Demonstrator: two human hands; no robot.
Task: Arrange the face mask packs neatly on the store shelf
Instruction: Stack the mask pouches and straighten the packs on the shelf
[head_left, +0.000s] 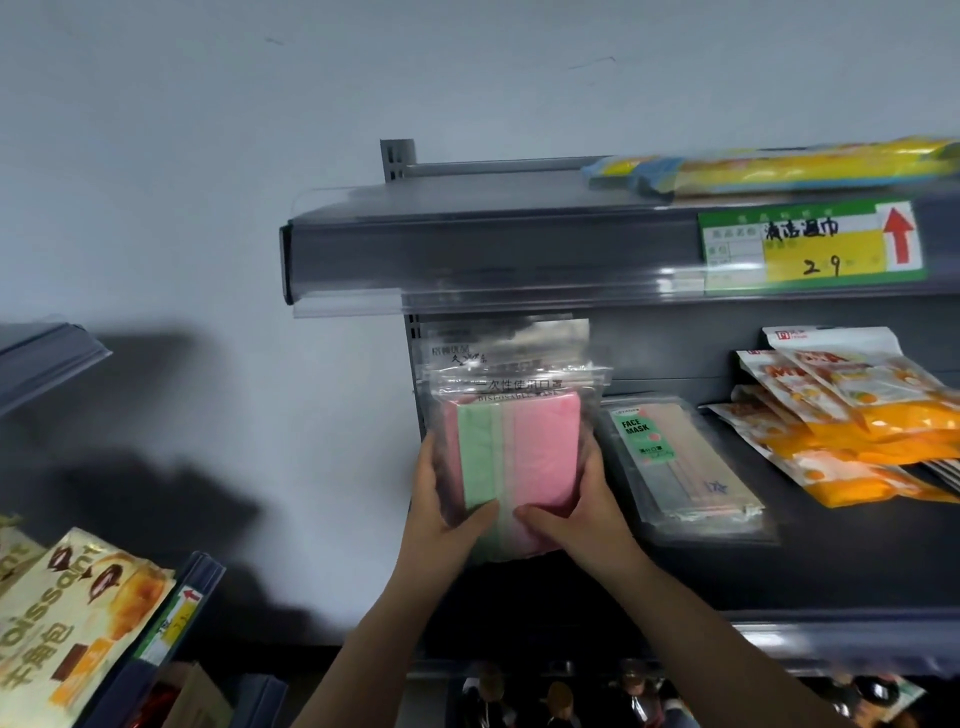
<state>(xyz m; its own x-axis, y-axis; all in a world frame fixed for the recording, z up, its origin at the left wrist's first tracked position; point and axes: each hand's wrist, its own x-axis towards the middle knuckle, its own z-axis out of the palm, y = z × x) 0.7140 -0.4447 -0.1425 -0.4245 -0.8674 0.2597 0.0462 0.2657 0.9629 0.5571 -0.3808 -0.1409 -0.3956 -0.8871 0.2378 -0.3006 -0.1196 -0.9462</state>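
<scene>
The pack (511, 452) stands at the shelf's (831, 582) left end, light, soft, its film likely slippery; my left hand (441, 512) and right hand (576, 506) clasp its lower sides; another pack (675, 462) lies just right.

This is a shop, with grey metal store shelving (779, 582) set against a plain pale wall. A printed price label (810, 247) with handwritten characters, a number and a red arrow sits behind a clear strip on the upper shelf edge, and another label (174, 626) is clipped to a lower shelf at the left. Packaged goods lie in groups: face mask packs (680, 462), orange pouches (857, 431), and a croissant bag (67, 623).
</scene>
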